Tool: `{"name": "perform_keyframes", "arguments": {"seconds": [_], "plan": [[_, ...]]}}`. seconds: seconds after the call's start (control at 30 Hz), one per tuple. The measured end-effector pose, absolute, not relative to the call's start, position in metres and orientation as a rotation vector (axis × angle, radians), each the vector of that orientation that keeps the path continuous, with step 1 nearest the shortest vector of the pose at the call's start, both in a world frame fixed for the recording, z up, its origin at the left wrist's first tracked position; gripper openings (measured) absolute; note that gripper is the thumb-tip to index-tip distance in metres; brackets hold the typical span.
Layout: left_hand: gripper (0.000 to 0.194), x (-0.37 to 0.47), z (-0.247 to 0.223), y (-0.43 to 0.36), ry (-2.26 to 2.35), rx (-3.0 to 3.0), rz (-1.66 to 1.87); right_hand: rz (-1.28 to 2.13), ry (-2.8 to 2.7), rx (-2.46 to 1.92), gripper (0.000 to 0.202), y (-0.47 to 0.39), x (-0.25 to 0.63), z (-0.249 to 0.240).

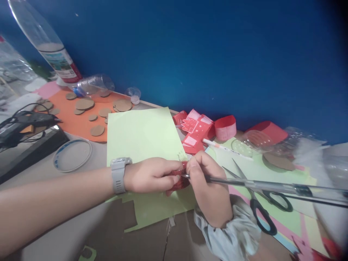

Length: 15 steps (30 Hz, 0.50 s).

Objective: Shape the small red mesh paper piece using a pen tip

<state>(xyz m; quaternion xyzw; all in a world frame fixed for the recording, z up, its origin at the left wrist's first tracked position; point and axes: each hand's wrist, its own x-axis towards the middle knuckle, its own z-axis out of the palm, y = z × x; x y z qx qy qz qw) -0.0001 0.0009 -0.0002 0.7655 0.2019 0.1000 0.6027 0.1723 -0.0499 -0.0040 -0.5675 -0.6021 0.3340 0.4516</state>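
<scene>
My left hand [154, 175], with a grey watch on its wrist, presses a red, textured round piece [177, 184] down on light green paper [141, 137]. Its fingers cover much of the piece, so its full shape is hidden. A clear-barrelled pen [258, 185] is pinched in my right hand [208, 181]; the tip points left and meets the edge of the red piece. Black-handled scissors [257, 203] lie open just right of my right hand. Another green sheet with a cut-out edge [157, 214] lies below my hands.
Cardboard discs [85, 104] lie on orange paper [65, 116] at the left, beside a lying plastic bottle [95, 85] and a standing one [58, 61]. A glue gun [24, 125] and a tape ring [73, 156] are nearer. Red paper pieces [197, 132] and a marker [227, 149] lie before the blue wall [203, 54].
</scene>
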Motion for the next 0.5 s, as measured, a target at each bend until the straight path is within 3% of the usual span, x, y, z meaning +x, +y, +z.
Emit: {"name": "perform_keyframes", "arguments": {"seconds": [0.5], "plan": [[0.013,-0.0014,-0.0019,0.0009,0.463,1.777,0.242,0.889,-1.458,-1.375,0.028,-0.0479,0.1726,-0.0053]]}}
